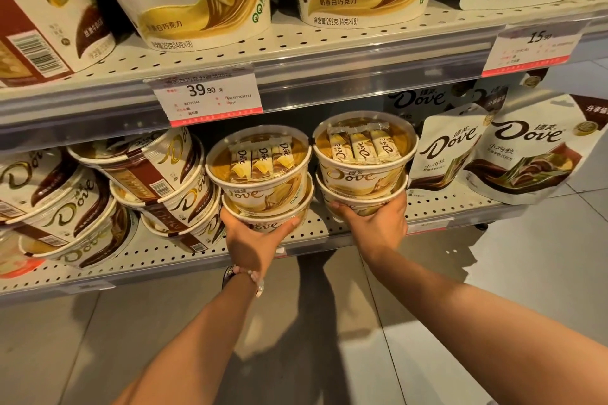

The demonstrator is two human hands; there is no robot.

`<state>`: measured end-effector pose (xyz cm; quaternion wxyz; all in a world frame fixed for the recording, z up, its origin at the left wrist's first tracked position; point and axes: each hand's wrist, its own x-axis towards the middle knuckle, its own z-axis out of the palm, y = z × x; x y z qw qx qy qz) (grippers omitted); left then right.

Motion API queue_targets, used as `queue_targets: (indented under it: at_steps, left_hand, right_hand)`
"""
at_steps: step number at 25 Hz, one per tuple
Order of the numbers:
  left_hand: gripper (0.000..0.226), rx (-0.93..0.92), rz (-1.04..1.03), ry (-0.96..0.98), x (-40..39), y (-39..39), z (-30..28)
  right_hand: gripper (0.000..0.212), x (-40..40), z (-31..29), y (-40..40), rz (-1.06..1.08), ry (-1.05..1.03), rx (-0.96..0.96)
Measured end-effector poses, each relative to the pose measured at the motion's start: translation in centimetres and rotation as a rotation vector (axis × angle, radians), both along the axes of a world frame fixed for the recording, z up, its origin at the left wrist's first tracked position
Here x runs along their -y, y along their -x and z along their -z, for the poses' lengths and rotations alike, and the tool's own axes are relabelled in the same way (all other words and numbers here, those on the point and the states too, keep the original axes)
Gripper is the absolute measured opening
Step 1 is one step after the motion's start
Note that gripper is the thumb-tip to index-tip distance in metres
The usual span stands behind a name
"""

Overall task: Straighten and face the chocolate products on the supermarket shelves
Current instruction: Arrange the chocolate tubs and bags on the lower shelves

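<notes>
Two stacks of cream-and-gold Dove white-chocolate tubs stand side by side on the lower shelf (316, 233), each two tubs high, with clear lids showing wrapped bars. My left hand (253, 237) grips the bottom tub of the left stack (260, 171) from the front. My right hand (375, 220) grips the bottom tub of the right stack (362, 154) the same way. Both stacks tilt back slightly, logos facing me.
Brown-and-white Dove tubs (154, 187) lie tipped in a jumble to the left on the same shelf. Dove pouches (526, 154) stand to the right. The upper shelf (296, 52) carries larger Dove tubs, with a 39.90 price tag (205, 97) on its rail. Grey floor tiles lie below.
</notes>
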<state>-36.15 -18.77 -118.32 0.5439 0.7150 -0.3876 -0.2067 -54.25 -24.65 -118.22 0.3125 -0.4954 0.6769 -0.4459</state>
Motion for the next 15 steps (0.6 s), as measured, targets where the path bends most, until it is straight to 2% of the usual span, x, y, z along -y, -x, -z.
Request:
queue_targets:
  at_steps: [7, 13, 15]
  left_hand:
    - [0.125, -0.048, 0.095, -0.048, 0.6, -1.4, -0.1]
    - [0.117, -0.196, 0.060, -0.202, 0.2, -1.0, -1.5]
    - [0.116, -0.209, 0.036, -0.232, 0.2, -0.5, -2.1]
  right_hand:
    - [0.117, 0.2, -0.5, 1.4, -0.157, 0.005, 0.121]
    - [0.121, 0.1, -2.0, 0.7, -0.123, -0.091, 0.156]
    - [0.121, 0.0, -2.3, -0.1, -0.078, -0.098, 0.226]
